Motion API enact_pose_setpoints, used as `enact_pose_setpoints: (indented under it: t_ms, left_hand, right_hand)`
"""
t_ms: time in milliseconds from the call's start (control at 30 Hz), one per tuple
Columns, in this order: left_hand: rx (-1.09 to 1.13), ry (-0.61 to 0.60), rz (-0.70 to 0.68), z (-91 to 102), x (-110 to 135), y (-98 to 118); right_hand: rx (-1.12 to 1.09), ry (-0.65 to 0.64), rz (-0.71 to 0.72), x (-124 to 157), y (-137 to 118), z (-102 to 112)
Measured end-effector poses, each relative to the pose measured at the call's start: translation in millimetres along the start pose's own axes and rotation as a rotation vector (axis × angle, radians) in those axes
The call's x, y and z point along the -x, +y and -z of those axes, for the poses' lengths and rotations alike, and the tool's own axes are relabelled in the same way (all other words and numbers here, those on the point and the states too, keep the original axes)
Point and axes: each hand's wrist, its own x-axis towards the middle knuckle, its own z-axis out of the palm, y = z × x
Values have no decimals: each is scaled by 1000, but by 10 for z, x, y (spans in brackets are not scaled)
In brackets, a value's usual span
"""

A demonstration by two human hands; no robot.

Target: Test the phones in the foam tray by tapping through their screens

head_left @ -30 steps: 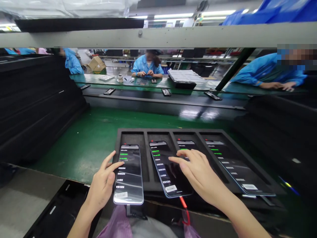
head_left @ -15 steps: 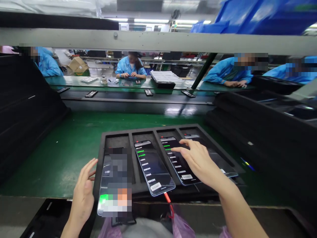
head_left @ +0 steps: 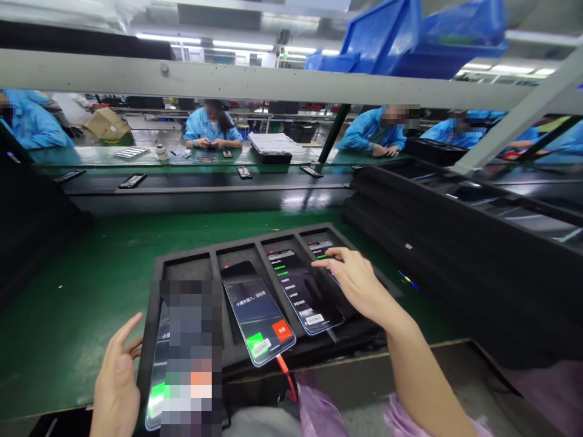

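A black foam tray (head_left: 191, 266) with several slots lies on the green bench and holds several lit smartphones. My right hand (head_left: 355, 282) reaches over the rightmost phone (head_left: 321, 250), fingers spread, index finger at its screen. The phone beside it (head_left: 303, 291) shows a menu list. The second phone from the left (head_left: 257, 312) shows a green and a red button, and a red cable (head_left: 285, 373) hangs from it. My left hand (head_left: 116, 382) hovers open at the tray's left edge, beside the leftmost phone (head_left: 157, 388), whose screen is mostly blurred out.
Stacks of black foam trays (head_left: 460, 230) rise at the right and far left. A black conveyor (head_left: 204, 185) carries phones beyond the bench. People in blue coats sit behind it. Blue bins (head_left: 410, 36) rest on an overhead shelf.
My view has swung right. My right hand moved from the third phone to the rightmost one. My left hand drew back off the leftmost phone. The second phone's menu changed to a button screen.
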Motion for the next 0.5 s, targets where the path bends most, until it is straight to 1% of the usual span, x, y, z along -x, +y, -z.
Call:
enact_pose_setpoints:
  t_ms: [67,133,200,300,400,433,500]
  left_hand:
    - [28,8,63,13,-29,-36]
    - [64,16,115,18,-50,-69]
    - [81,25,127,12,-55,-80]
    - [83,37,129,-5,-55,-60]
    - [108,56,191,-11,-56,-15]
    - [115,52,223,-11,-48,4]
    - [108,30,269,-14,-7,48]
  right_hand:
    - [4,71,-79,-19,145,38]
    - [7,88,-121,-29,265,52]
    - [12,68,-142,-33,334,50]
    - [28,27,-165,-30,357,37]
    - [37,13,-147,-7,364,47]
    - [38,37,-142,13,376,60]
    - [44,131,-144,80,416,99]
